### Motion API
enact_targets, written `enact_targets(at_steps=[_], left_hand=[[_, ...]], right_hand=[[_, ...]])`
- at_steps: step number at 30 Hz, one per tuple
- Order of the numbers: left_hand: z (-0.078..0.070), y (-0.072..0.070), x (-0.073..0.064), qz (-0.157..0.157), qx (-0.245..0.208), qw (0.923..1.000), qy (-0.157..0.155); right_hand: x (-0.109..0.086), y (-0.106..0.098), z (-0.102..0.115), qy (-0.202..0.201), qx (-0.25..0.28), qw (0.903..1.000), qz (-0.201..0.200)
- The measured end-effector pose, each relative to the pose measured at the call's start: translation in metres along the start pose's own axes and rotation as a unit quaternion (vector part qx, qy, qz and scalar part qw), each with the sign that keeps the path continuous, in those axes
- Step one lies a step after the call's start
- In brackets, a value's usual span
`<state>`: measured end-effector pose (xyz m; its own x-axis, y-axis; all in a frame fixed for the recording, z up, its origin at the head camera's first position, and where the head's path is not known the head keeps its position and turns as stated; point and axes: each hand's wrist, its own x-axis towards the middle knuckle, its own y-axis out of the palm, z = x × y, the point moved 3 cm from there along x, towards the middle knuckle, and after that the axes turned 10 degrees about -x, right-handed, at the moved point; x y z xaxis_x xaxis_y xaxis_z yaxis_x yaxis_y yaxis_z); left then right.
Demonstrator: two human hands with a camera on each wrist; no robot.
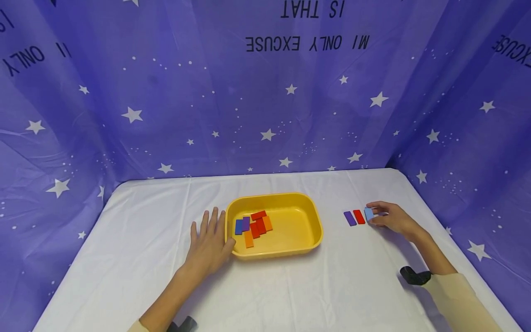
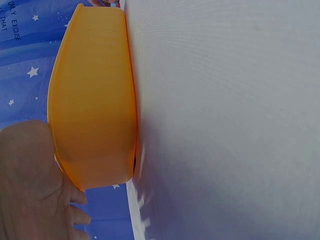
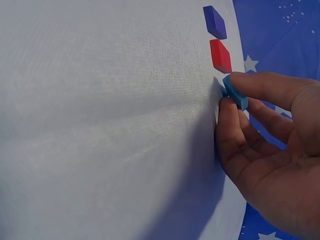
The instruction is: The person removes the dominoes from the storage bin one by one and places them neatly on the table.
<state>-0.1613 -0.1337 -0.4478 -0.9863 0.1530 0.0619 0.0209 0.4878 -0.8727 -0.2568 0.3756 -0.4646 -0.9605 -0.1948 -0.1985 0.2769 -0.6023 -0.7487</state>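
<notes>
My right hand (image 1: 392, 217) pinches a light blue block (image 3: 236, 93) between thumb and fingers, close over the white cloth. Beside it lie a red block (image 1: 359, 216) and a purple block (image 1: 350, 218), side by side in a short row. At the left end of the yellow tray (image 1: 286, 251), my left hand (image 1: 209, 244) has its fingers spread straight, the thumb at the rim. Several flat blocks sit in the left part of the tray: red ones (image 1: 259, 215), orange ones (image 1: 249, 239), a blue one (image 1: 238, 227) and a purple one (image 1: 246, 223).
A white cloth (image 1: 282, 295) covers the table. Behind it and along both sides hangs a purple curtain (image 1: 232, 115) with white stars and lettering. A black strap piece (image 1: 415, 275) shows at the right wrist, near the beige sleeve (image 1: 460, 299).
</notes>
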Motion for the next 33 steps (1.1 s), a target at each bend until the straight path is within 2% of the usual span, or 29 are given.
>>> enact_targets(at_steps=[21,29,33], left_hand=[[0.001,0.001,0.002,0.001,0.005,1.0,-0.003],[0.001,0.001,0.001,-0.004,0.008,1.0,-0.001],[0.001,0.001,0.001,-0.003,0.007,1.0,-0.001]], right_hand=[[0.007,0.002,-0.002,0.01,0.01,0.9999,0.006],[0.005,0.001,0.002,0.007,0.005,0.9999,-0.013],[0.004,0.001,0.009,-0.011,-0.005,0.9995,-0.029]])
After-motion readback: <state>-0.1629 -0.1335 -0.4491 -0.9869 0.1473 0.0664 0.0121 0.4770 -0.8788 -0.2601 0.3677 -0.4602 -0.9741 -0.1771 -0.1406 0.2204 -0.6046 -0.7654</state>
